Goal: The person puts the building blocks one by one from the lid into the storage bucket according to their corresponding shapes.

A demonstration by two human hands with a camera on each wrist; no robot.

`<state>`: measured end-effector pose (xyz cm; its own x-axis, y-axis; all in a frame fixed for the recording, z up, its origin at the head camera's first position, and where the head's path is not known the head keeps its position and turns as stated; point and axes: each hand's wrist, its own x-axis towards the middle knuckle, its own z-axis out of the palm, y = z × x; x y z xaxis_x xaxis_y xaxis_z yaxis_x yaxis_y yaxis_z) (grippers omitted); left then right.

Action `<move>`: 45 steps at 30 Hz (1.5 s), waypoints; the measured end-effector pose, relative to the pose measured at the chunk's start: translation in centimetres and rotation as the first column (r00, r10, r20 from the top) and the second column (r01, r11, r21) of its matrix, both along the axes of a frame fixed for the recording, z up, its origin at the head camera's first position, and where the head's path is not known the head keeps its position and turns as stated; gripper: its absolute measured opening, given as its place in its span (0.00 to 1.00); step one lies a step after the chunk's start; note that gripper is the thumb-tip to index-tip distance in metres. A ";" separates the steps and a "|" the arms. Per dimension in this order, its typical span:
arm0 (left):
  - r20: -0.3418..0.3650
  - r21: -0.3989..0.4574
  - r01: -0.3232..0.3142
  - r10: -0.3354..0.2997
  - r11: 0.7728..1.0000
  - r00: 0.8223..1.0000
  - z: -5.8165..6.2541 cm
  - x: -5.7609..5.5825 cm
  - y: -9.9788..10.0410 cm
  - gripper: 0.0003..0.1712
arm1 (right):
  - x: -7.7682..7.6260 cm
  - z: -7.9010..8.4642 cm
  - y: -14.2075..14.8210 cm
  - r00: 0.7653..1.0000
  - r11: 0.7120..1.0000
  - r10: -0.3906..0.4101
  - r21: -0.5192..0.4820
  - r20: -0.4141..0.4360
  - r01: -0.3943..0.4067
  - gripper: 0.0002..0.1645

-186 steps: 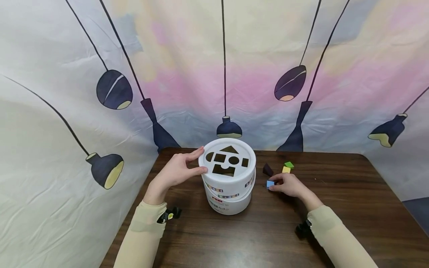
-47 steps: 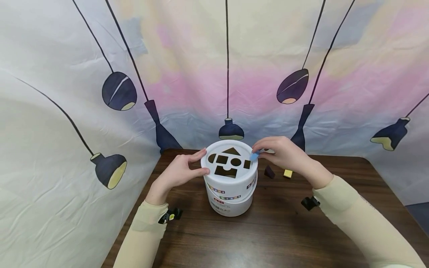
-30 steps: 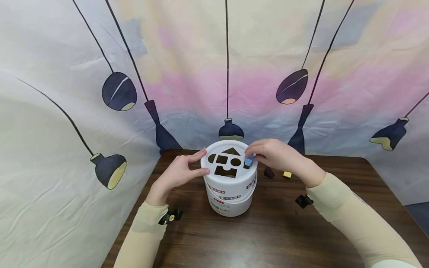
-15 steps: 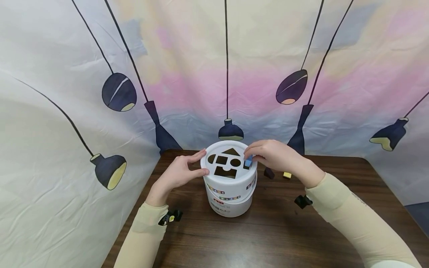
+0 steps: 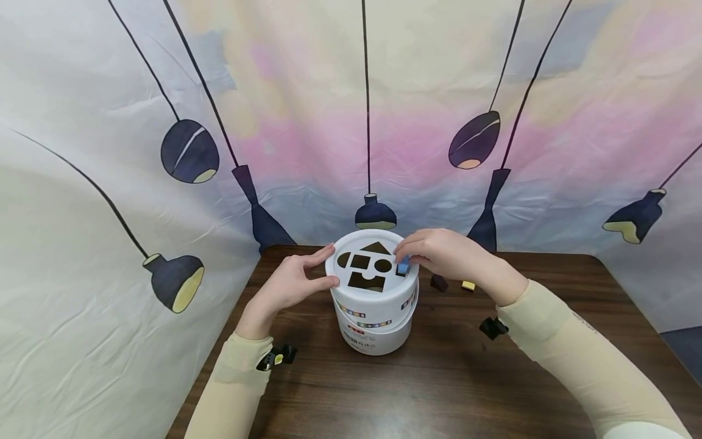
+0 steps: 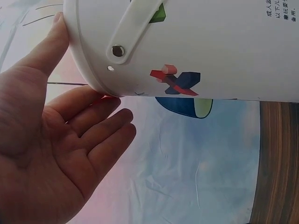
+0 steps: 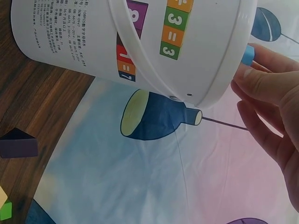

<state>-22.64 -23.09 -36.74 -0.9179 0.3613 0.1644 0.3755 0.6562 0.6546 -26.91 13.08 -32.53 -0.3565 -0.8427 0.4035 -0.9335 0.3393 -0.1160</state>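
A white bucket (image 5: 373, 341) stands on the table under a white lid (image 5: 353, 242) cut with several shaped holes. My right hand (image 5: 450, 256) pinches a small blue block (image 5: 403, 267) between thumb and fingertips, over the rectangular hole at the lid's right side. In the right wrist view, part of the blue block (image 7: 248, 55) shows past the rim. My left hand (image 5: 290, 280) rests at the lid's left edge, thumb and forefinger spread along the rim. The left wrist view shows the other fingers of the left hand (image 6: 56, 135) loosely extended beside the bucket.
Right of the bucket lie a dark block (image 5: 439, 282) and a yellow block (image 5: 468, 285), partly behind the right hand. A green block (image 7: 5, 211) shows in the right wrist view. A printed cloth (image 5: 312, 140) hangs behind the table. The bucket carries a white handle (image 6: 135, 35).
My right hand has picked the blue block off the table and carried it left and up onto the lid. Lately it has shifted slightly over the rectangular hole. The left hand stays at the rim.
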 end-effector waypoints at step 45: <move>0.013 0.046 -0.004 0.003 0.999 1.000 -0.2 0.1 0.1 0.45 | -4.8 -19.7 5.8 0.651 0.784 -0.469 -0.059 0.597 0.618 0.36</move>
<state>-22.52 -23.01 -36.92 -0.9213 0.3503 0.1686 0.3643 0.6268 0.6887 -31.71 18.87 -52.18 -0.9309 -0.3288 0.1591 -0.3463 0.6563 -0.6704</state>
